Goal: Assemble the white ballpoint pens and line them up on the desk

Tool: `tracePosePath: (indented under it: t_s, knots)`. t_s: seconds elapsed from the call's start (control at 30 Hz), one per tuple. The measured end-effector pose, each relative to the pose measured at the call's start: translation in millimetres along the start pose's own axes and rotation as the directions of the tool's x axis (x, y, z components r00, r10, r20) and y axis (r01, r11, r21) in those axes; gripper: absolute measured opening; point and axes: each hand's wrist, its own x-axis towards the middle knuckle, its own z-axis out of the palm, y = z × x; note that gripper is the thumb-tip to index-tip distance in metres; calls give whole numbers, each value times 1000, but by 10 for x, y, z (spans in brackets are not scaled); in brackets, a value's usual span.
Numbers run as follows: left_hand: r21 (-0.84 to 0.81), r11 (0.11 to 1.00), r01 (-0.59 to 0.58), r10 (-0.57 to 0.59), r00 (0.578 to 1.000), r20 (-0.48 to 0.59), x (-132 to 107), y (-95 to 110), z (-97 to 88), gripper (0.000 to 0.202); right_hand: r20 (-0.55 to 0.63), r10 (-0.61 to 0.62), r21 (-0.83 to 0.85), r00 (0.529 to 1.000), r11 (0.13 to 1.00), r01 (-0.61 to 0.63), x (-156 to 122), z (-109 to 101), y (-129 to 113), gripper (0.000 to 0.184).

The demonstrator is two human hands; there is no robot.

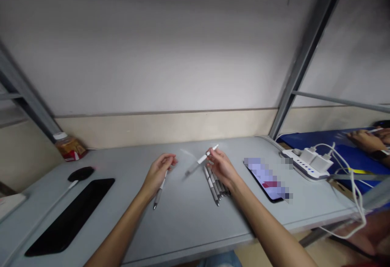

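My right hand [222,164] grips a white and grey pen [202,159] near its white end, between thumb and fingers. Held above the desk, this pen slants down to the left, and its grey lower end is smeared by motion. Below and beside that hand, several similar pens [211,186] lie side by side on the desk, partly covered by the hand. My left hand [161,170] hovers with loosely bent fingers, thumb and fingertips a little apart. Under it lies another white and grey pen [159,192], its upper part hidden by the hand.
A phone [266,181] with a lit screen and a power strip [304,165] with chargers and white cables are at right. On the left are a long black pad [73,216], a black disc [81,174] and a jar [70,147]. Another person's hands [368,140] show far right.
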Motion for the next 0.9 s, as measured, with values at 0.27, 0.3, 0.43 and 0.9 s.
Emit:
tracePosePath:
  t_s: [0.27,0.3,0.43,0.9]
  knots:
    - [792,606,-72,214,974,-75,-7,-187,-84,18,73,93,303,993,946,-111,-1,-61,-77,24]
    - [829,557,-45,185,980,-71,-16,-188,-82,19,73,80,306,994,947,-98,-5,-60,-83,28]
    - [896,442,42,70,994,-81,-48,-149,-74,25,78,64,275,995,958,-83,-11,-59,-94,30]
    - [883,463,79,-109,994,-32,-48,-143,-91,26,51,12,132,999,991,-19,8,-63,-49,37]
